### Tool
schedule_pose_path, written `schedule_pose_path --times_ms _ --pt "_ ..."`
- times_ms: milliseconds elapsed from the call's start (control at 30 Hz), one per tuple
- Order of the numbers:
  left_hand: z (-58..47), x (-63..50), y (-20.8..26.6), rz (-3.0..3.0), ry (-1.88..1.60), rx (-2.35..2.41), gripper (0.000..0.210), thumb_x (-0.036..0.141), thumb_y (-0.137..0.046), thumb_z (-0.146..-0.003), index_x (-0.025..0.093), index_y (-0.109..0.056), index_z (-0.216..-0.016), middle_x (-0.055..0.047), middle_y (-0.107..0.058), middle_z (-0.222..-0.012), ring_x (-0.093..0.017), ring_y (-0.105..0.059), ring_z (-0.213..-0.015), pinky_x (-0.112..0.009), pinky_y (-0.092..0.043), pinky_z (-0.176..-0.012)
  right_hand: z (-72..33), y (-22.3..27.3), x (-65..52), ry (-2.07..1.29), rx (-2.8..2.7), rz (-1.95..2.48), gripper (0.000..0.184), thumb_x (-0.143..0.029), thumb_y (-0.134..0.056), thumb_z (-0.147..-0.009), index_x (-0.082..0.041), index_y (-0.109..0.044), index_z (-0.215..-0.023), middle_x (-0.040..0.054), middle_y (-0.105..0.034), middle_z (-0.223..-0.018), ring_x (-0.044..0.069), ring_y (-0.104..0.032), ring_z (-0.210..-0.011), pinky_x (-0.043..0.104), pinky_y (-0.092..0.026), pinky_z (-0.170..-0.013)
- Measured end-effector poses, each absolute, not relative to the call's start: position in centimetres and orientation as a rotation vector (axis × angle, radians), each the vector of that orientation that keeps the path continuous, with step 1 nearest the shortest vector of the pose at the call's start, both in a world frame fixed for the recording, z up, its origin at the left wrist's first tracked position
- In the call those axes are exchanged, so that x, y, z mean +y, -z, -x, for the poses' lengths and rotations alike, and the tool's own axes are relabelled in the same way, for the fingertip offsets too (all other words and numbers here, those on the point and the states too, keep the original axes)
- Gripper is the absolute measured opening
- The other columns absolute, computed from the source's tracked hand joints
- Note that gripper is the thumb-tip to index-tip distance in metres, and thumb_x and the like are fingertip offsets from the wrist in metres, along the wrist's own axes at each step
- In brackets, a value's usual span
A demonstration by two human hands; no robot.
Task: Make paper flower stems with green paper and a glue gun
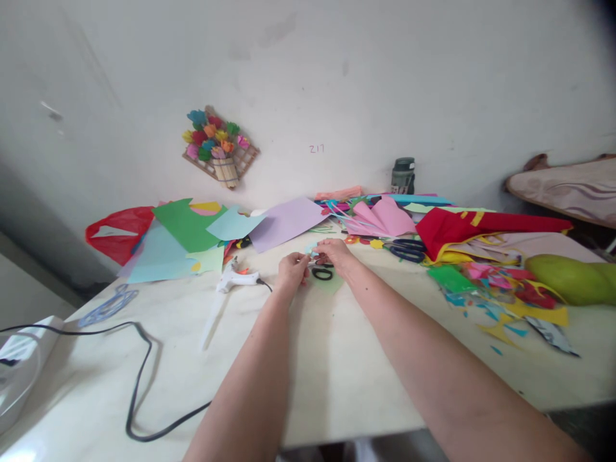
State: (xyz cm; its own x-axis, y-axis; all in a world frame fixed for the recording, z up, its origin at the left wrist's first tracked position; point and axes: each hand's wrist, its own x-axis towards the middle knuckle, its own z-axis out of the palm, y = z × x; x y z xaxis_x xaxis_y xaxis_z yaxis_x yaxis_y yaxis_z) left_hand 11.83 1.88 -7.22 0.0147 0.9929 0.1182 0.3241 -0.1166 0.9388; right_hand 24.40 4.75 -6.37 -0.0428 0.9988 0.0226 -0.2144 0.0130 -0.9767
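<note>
My left hand (292,273) and my right hand (335,252) meet over the middle of the table, fingers closed in pinches. A small light blue paper piece (310,248) shows between the fingertips, at my right hand's fingers. My left fingertips are close against it; what they pinch is too small to make out. Just below lie scissors with black handles (322,274), partly hidden by my right hand. Under them is a pale green paper piece (329,286). Left of my left hand, a white glue gun (235,277) rests on the table.
Coloured paper sheets (289,221) line the wall side. Large dark-handled scissors (407,249), red cloth (462,228), paper scraps (500,314) and green fruit (563,279) are at right. A black cord (139,385) and power strip (29,353) lie left. A bottle (403,175) stands behind.
</note>
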Motion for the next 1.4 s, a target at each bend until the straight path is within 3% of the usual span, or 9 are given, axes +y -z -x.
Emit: schedule_pose_path --times_ms 400,667,1400 --pt "-12.1 0.4 6.0 -1.272 -1.101 1.220 0.028 0.039 -0.060 -0.063 0.015 -0.047 -0.069 0.005 -0.045 -0.042 -0.006 -0.038 -0.033 -0.019 -0.034 -0.036 -24.5 5.9 4.1 -1.294 -1.121 1.032 0.005 -0.013 -0.057 -0.054 -0.014 -0.053 -0.057 -0.0025 -0.052 -0.049 0.010 -0.052 -0.048 0.016 -0.037 -0.034" --pt "-11.9 0.9 6.7 -1.291 -1.151 1.153 0.031 0.041 -0.063 -0.060 0.015 -0.046 -0.063 0.004 -0.046 -0.040 -0.005 -0.038 -0.031 -0.019 -0.032 -0.035 -24.7 6.2 4.4 -1.363 -1.075 0.954 0.016 -0.017 -0.050 -0.057 -0.011 -0.059 -0.068 0.0007 -0.057 -0.051 0.011 -0.054 -0.047 0.019 -0.040 -0.038" --pt "-12.0 1.3 6.9 -1.384 -1.244 1.257 0.023 0.035 -0.062 -0.062 0.016 -0.049 -0.061 0.005 -0.046 -0.038 -0.006 -0.038 -0.030 -0.019 -0.032 -0.034 -25.2 6.2 4.4 -1.425 -1.086 0.995 0.003 -0.012 -0.054 -0.058 -0.010 -0.055 -0.060 0.0017 -0.056 -0.044 0.013 -0.056 -0.043 0.020 -0.043 -0.039"
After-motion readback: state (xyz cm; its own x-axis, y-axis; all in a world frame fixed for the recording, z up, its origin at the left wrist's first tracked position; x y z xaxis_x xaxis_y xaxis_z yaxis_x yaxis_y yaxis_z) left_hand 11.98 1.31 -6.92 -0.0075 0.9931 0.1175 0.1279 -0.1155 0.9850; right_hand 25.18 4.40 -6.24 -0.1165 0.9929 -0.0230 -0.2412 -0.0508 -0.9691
